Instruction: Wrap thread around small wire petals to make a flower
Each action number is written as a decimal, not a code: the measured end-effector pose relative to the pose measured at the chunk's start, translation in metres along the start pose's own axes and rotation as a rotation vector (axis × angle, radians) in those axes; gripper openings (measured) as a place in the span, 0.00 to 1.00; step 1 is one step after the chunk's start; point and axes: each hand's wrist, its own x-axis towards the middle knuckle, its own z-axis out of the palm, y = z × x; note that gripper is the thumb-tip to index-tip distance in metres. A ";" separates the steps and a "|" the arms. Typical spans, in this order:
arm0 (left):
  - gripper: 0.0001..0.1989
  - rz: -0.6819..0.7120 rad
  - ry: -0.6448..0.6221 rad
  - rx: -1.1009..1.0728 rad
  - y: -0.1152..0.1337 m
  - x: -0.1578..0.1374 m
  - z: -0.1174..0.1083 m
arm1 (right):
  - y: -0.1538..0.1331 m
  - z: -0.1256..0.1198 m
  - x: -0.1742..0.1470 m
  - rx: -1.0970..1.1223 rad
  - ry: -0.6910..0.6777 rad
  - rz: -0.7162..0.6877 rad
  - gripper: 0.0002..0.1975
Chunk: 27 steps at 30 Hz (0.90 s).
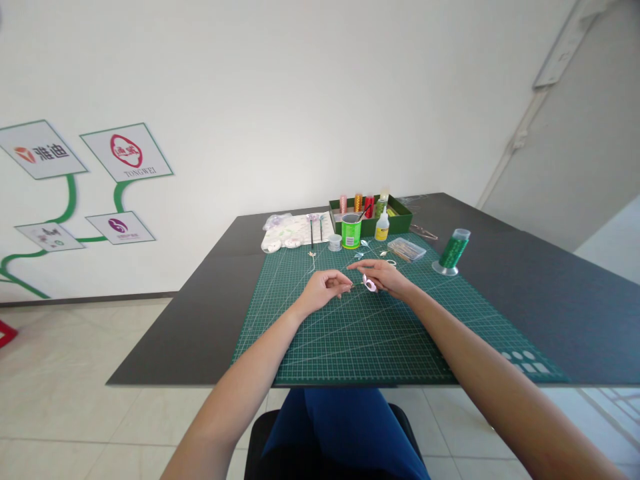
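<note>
My left hand is closed in a pinch above the green cutting mat, its fingertips pointing right. Whatever sits between those fingertips is too small to make out. Facing it, my right hand has the index finger stretched out to the left and the other fingers curled. A small pink-and-white looped piece shows at the curled fingers of this hand; its exact kind is unclear. Only a narrow gap separates the two hands. Just behind the right hand lies a white ring, near small leaf-like pieces.
The cutting mat covers the middle of the dark table. Behind stand a green can, a glue bottle and a green box of thread spools. A clear case and a green thread cone are at right.
</note>
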 end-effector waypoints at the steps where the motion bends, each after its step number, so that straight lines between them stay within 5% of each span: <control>1: 0.15 0.008 0.008 -0.005 0.000 0.000 0.000 | 0.000 0.000 0.000 -0.002 0.004 0.003 0.26; 27: 0.18 0.048 0.188 -0.121 0.005 0.003 -0.004 | 0.004 0.004 0.001 -0.042 -0.077 0.017 0.27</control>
